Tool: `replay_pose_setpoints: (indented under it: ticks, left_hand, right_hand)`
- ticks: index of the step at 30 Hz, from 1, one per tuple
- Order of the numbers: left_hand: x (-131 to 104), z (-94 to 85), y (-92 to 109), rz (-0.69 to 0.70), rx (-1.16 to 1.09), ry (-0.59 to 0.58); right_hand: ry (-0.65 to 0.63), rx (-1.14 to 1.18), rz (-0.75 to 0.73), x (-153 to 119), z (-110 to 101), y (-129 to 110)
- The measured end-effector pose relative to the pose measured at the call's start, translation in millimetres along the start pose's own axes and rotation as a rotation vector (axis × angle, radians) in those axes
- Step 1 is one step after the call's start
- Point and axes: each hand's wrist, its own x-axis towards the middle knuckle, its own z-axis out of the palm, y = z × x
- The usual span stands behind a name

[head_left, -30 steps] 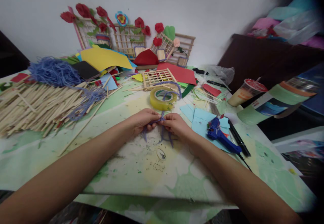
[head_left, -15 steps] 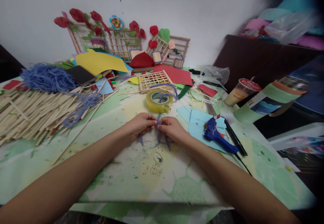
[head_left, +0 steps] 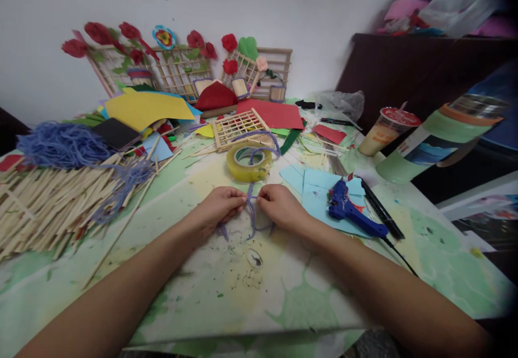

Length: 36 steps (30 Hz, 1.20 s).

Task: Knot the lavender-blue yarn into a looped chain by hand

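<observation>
Both hands pinch a strand of purple yarn [head_left: 253,217] above the table, just in front of a roll of yellow tape [head_left: 233,168]. My left hand [head_left: 220,207] has its thumb and fingertips closed on the yarn from the left. From the right, my right hand [head_left: 281,205] grips it in the same way, with a small gap between the two hands. Loose yarn ends hang below the fingers, and one length runs up toward the tape. More purple yarn curls over the tape roll and a small wooden stick lattice [head_left: 243,127] behind it.
Left lie a pile of wooden sticks [head_left: 48,212] and a heap of purple yarn [head_left: 62,144]. A blue glue gun [head_left: 352,212] rests on light blue paper [head_left: 313,185] at right, near a drink cup [head_left: 388,131] and a bottle [head_left: 437,136]. Paper flowers [head_left: 97,33] stand along the wall.
My hands have drawn slightly apart, with the yarn strand now showing between them. The camera view has shifted a little.
</observation>
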Motion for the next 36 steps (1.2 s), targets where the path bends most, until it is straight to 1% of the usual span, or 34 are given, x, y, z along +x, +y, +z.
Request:
replay_pose_setpoints:
  ticks: [4,7,11,13,16,19,28,31,34,36]
  left_hand:
    - [1,0.9,0,-0.002,0.017,0.000]
    - [1,1.4,1,-0.003,0.018,-0.001]
    - [0,1.5,1,0.002,0.010,-0.002]
    - [0,1.5,0,0.005,0.009,-0.004]
    - [1,1.3,-1,0.018,0.014,-0.007]
    - [1,1.4,-1,0.023,0.019,0.004]
    - [-1,3.3,2,-0.002,0.029,0.014]
    - [-1,4.4,2,0.002,0.046,0.016]
    - [-1,5.0,1,0.012,0.057,0.025]
    - [0,4.7,-1,0.027,0.058,0.017]
  right_hand:
    - [0.032,-0.155,-0.006,-4,-3,-2]
    - [0.061,-0.229,-0.040,-7,-3,-5]
    - [0.120,-0.257,-0.164,-8,0,-7]
    - [0.114,-0.260,-0.223,-7,2,-7]
    - [0.086,-0.255,-0.259,-6,5,-4]
    - [0.090,-0.245,-0.243,-4,5,-3]
    - [0.145,-0.329,-0.082,-2,2,-3]
    - [0.160,-0.276,-0.032,-2,1,-5]
    - [0.127,-0.171,-0.007,-5,-3,-12]
    - [0.079,-0.163,-0.023,-11,-3,-20]
